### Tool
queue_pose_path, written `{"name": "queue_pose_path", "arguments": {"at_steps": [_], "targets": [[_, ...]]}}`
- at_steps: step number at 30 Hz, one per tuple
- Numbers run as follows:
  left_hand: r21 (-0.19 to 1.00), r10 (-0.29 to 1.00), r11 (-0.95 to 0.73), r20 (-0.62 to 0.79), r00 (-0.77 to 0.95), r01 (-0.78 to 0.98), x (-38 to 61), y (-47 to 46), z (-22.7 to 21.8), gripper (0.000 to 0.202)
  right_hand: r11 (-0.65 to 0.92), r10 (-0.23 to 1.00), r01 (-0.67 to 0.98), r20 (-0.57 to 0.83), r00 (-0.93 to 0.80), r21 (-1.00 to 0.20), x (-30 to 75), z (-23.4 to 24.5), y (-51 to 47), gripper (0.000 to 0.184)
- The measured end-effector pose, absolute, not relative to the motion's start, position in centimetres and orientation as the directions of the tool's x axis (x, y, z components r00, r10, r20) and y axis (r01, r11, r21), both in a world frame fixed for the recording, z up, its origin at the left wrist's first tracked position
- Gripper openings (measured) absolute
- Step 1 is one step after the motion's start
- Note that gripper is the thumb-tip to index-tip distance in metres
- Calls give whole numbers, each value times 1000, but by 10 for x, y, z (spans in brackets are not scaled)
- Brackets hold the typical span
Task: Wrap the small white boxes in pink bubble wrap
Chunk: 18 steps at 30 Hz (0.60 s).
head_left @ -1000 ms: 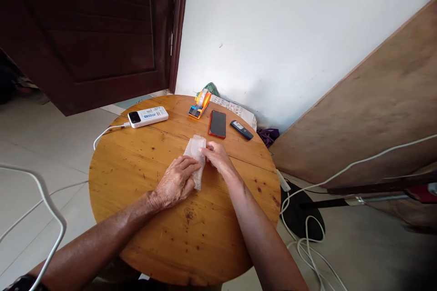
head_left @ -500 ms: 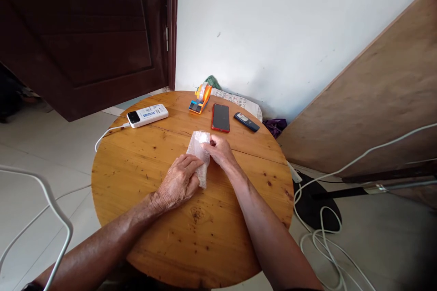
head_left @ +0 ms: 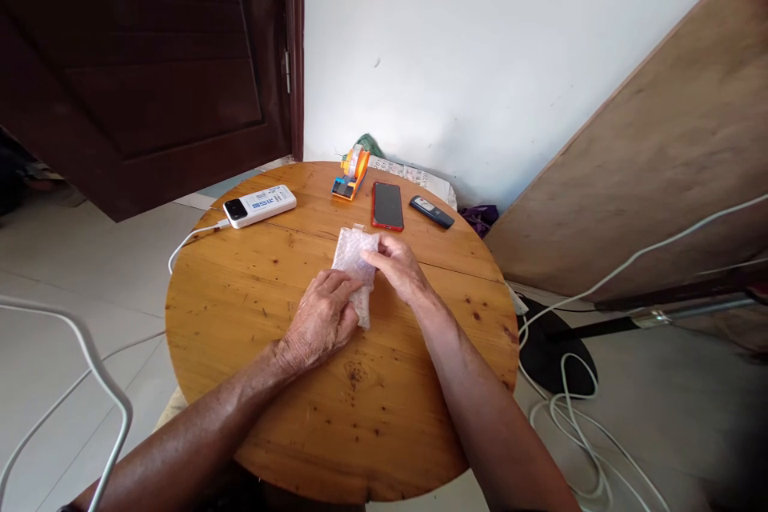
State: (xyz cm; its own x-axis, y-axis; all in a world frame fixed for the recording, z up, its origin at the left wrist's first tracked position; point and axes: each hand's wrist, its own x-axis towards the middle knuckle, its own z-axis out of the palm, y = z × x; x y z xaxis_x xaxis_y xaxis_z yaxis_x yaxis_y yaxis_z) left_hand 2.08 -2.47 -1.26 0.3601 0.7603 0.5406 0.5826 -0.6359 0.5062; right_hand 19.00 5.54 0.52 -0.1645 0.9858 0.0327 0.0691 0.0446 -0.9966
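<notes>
A small piece of clear bubble wrap [head_left: 354, 253] lies on the round wooden table [head_left: 252, 296], wrapped round something I cannot make out. My left hand [head_left: 318, 320] presses down on its near end with curled fingers. My right hand [head_left: 399, 266] holds its far right edge, thumb and fingers pinched on the wrap.
At the table's far side lie a white power bank [head_left: 260, 206] with a cable, an orange tape dispenser [head_left: 351, 174], a red-edged phone [head_left: 387, 206] and a small dark phone [head_left: 432, 211]. White cables [head_left: 570, 408] trail on the floor at right. A leaning wooden board [head_left: 648, 144] stands right.
The view shifted slightly; both hands stay on the bubble wrap. My right hand has slid along the wrap's far edge and flattened it a little.
</notes>
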Motion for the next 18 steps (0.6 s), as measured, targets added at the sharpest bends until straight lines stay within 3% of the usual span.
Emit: {"name": "queue_pose_path", "arguments": {"at_steps": [9, 15, 18], "targets": [[525, 849, -477, 483, 215, 704, 23, -27, -14, 38, 127, 965, 272, 55, -256, -954, 188, 34, 39, 13], [590, 894, -361, 438, 89, 722, 25, -29, -16, 30, 257, 946, 496, 111, -305, -830, 189, 52, 9, 4], [657, 902, -323, 431, 12, 681, 26, -28, -19, 37, 310, 942, 554, 169, -291, -773, 189, 51, -5, 4]]}}
